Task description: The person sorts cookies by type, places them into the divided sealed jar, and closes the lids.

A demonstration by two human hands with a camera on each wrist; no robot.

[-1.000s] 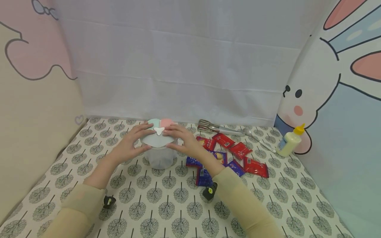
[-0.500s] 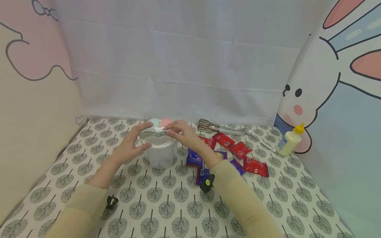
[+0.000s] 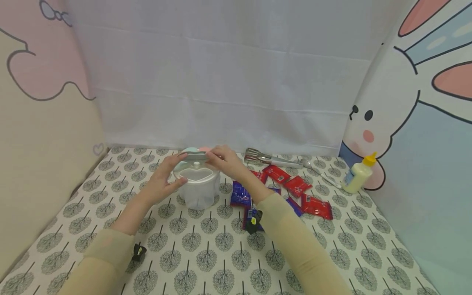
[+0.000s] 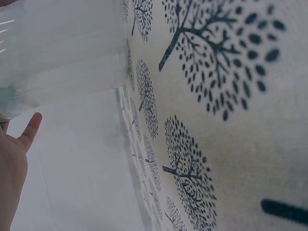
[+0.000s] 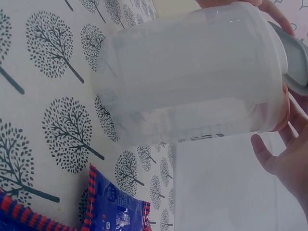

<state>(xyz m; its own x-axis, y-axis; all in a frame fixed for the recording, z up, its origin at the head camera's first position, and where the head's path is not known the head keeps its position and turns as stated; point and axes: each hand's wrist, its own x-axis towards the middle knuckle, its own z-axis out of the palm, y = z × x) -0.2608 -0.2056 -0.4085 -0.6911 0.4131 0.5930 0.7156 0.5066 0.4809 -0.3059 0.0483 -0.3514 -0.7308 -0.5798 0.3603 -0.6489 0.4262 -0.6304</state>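
Observation:
A translucent plastic canister stands upright on the patterned tablecloth. Its lid has mint, pink and grey sections, and the grey flap is tilted up, exposing an opening at the front. My left hand grips the left side of the lid's rim, thumb in front and fingers behind. On the other side, my right hand pinches the raised flap. The right wrist view shows the canister side-on, with the grey flap standing away from its rim. No contents can be made out inside.
Blue packets and red packets lie scattered to the right of the canister. Behind them are metal tongs and a spoon. A yellow-capped bottle stands at the far right, and a white curtain hangs behind.
The grey flap, lying flat a second ago, has swung up and back. My right hand rose slightly with it, while my left hand stayed on the rim.

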